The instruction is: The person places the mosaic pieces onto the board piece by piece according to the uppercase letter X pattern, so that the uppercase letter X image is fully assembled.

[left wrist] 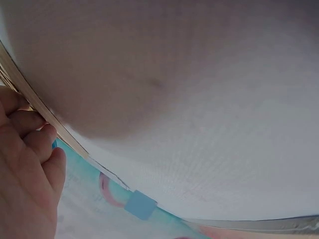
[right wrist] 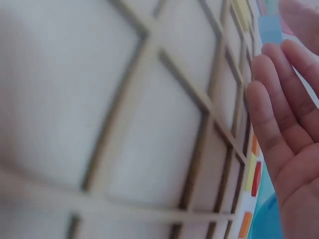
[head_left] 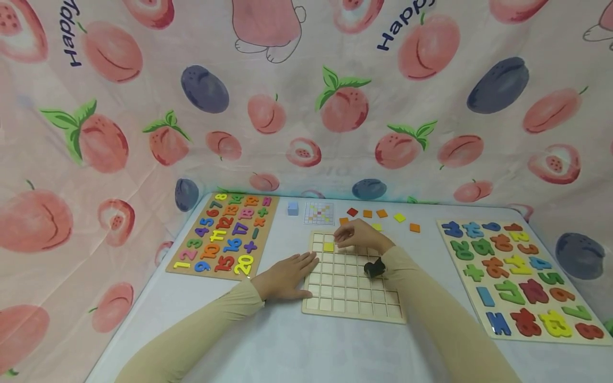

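A light wooden grid board lies flat on the table, with a yellow square tile in a cell near its upper left. My left hand rests at the board's left edge with fingers spread. In the left wrist view its fingertips are right at the wooden edge. My right hand is over the board's upper part, its fingertips close to the yellow tile. The right wrist view shows those fingers bent slightly. I cannot tell whether a tile is between thumb and fingers.
Behind the board are a pattern card, a blue block and loose tiles, including a red tile, an orange tile and a yellow tile. Number boards stand left and right. A patterned cloth hangs behind.
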Motion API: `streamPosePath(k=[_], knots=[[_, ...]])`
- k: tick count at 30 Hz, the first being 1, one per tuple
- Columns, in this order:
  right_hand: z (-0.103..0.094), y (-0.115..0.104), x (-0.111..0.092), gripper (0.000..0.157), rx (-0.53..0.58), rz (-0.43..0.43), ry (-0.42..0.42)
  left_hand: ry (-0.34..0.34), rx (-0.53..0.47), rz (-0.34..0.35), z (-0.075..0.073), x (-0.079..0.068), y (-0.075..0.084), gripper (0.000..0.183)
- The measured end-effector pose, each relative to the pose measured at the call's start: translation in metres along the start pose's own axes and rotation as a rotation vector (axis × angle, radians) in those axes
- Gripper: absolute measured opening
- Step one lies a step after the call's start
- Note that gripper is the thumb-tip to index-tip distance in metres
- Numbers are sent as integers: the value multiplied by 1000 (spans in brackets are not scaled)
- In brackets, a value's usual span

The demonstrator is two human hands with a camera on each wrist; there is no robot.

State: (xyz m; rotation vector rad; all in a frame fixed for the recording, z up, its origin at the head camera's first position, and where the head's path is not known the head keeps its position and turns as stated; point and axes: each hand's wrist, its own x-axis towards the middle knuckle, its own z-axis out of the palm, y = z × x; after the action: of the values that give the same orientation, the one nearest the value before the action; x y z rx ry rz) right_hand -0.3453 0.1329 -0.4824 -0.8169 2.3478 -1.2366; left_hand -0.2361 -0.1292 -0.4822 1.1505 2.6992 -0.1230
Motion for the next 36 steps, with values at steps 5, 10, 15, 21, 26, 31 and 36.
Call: streamPosePath(k=[5, 10, 15, 21, 26, 31, 36], knots=[[-13, -1, -6, 34, 41, 8, 0, -1, 2, -1, 1, 0, 0, 84], [-31, -9, -13, 37, 50, 32, 1, 4, 11, 3, 2, 0, -1, 84], [-50, -10, -20, 36, 23, 30, 18, 2, 3, 3, 2, 1, -1, 84], [-69, -7, -27, 36, -23, 67, 29, 13, 5, 13, 3, 1, -2, 84], [-83, -1, -30, 37, -22, 96, 29, 10, -1, 10, 3, 1, -2, 84], [-93, 4, -31, 37, -39, 135, 38, 16, -5, 14, 3, 1, -2, 84], [-98, 5, -35, 36, -80, 159, 60, 16, -2, 15, 3, 1, -2, 84]])
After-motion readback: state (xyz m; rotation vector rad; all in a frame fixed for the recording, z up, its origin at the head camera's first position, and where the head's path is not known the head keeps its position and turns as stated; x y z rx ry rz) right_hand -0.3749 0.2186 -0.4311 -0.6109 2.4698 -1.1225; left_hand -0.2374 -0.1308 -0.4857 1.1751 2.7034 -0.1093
